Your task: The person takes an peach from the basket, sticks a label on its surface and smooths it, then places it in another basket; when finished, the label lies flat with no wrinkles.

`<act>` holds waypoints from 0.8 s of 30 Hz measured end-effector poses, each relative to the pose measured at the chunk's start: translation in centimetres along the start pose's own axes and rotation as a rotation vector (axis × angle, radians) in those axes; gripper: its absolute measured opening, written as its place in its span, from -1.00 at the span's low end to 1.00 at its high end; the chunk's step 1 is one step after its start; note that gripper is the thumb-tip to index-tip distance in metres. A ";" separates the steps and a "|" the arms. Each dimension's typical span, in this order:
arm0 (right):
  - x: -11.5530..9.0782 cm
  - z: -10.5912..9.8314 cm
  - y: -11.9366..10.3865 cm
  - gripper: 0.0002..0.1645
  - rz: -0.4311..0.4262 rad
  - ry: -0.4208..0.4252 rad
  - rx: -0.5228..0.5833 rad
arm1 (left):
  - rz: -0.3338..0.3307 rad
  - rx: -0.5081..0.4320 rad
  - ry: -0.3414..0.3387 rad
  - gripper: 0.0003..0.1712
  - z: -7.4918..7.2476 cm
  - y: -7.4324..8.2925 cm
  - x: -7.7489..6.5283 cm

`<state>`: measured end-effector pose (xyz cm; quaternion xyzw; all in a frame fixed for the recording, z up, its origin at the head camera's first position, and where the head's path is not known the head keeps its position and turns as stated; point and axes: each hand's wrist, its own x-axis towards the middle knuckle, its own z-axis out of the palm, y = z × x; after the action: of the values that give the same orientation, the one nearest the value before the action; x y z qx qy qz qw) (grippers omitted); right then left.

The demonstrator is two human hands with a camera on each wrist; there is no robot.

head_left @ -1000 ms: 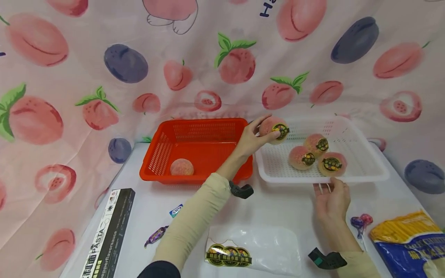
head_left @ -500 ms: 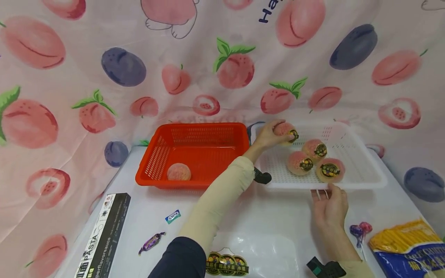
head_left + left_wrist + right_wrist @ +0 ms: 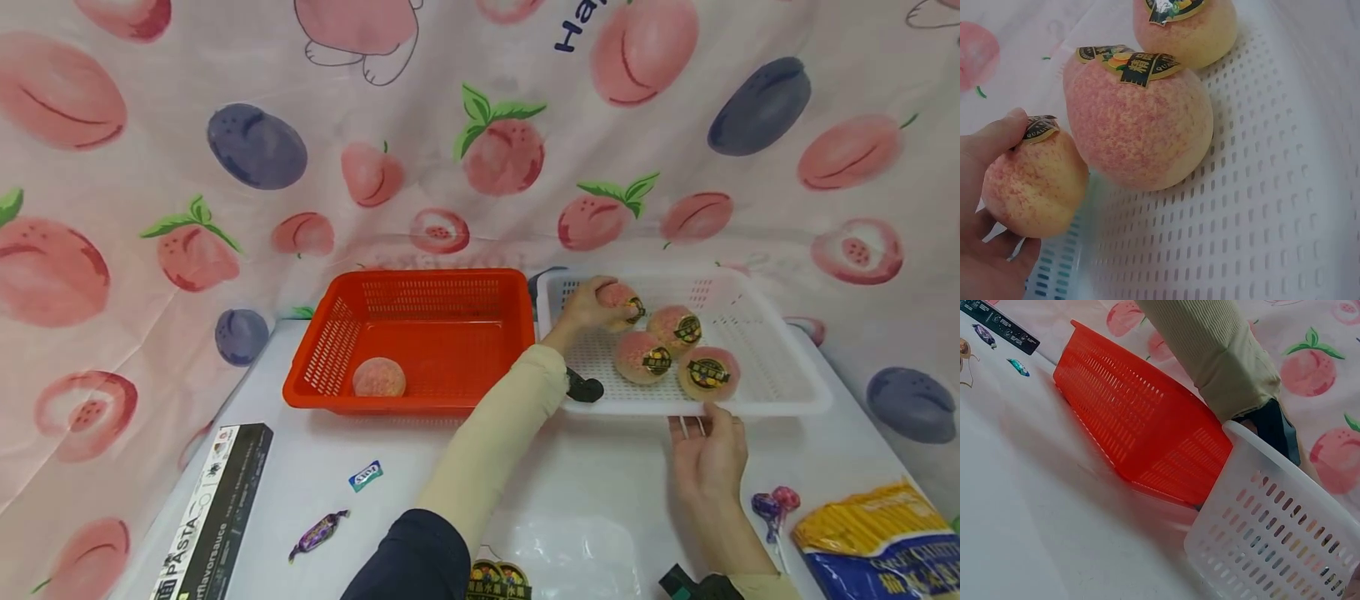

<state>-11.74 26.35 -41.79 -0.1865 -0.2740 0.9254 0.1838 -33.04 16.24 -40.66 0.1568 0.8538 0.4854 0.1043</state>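
In the head view my left hand (image 3: pixel 588 310) reaches into the left part of a white perforated basket (image 3: pixel 780 407) and holds a peach (image 3: pixel 617 298) with a black-and-gold label. The left wrist view shows the thumb near that label and the fingers round the side and underneath. Beside it sit other labelled peaches (image 3: pixel 643 357), close together in the basket. My right hand (image 3: pixel 708 454) grips the basket's front rim, thumb at the rim and fingers below it. To the left, a red basket (image 3: pixel 408 406) contains one peach (image 3: pixel 378 377), with no label visible.
A black-and-white pasta box (image 3: pixel 217 508) lies at the left, near two wrapped candies (image 3: pixel 318 534). Clear plastic packaging with gold labels (image 3: pixel 498 581) is at the front. Lollipops (image 3: pixel 776 507) and a yellow-and-blue bag (image 3: pixel 877 542) lie at the right.
My left hand has carried its peach rightward and down into the white basket, beside the other peaches. My right hand stays on the basket's front rim. The head view has shifted slightly.
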 end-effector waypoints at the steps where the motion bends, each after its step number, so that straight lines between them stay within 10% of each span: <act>1: 0.0 0.0 0.0 -0.40 0.000 -0.004 0.008 | -0.016 0.009 0.009 -0.27 0.1 0.2 0.0; 16: 0.4 0.5 -0.2 -0.42 0.016 -0.019 0.078 | -0.159 0.146 0.151 -0.31 1.3 1.9 -0.3; 24: 0.3 -0.1 -0.2 -0.42 0.015 -0.020 0.063 | -0.243 0.032 0.119 -0.33 1.7 1.5 -0.9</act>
<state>-11.89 26.65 -41.87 -0.1736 -0.2453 0.9367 0.1800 -31.40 17.95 -40.16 0.0250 0.8788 0.4640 0.1090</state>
